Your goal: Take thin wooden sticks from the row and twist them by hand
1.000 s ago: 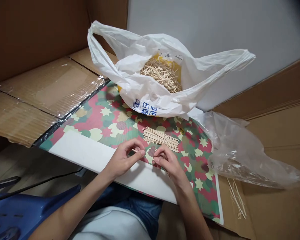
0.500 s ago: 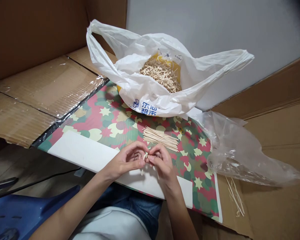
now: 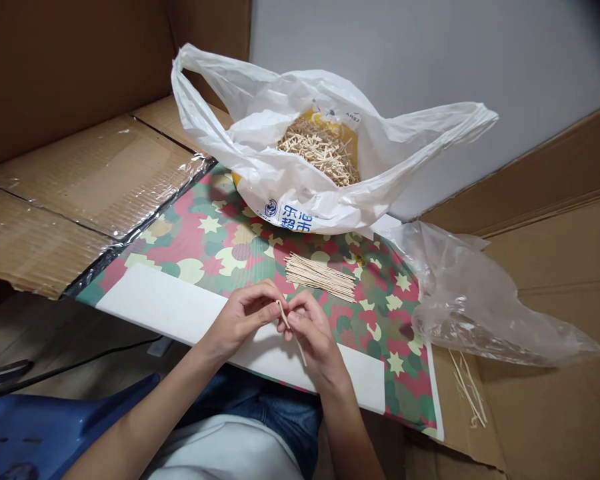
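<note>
Your right hand (image 3: pixel 314 331) pinches a thin wooden stick (image 3: pixel 291 328) above the white card strip (image 3: pixel 180 313); your left hand (image 3: pixel 243 317) meets its upper end, grip unclear. It's light, stiff and likely brittle: hold it gently near the middle.

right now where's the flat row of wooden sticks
In the head view, the row of thin wooden sticks lies on the camouflage-patterned sheet, just beyond the right hand and below the white plastic bag.
</note>
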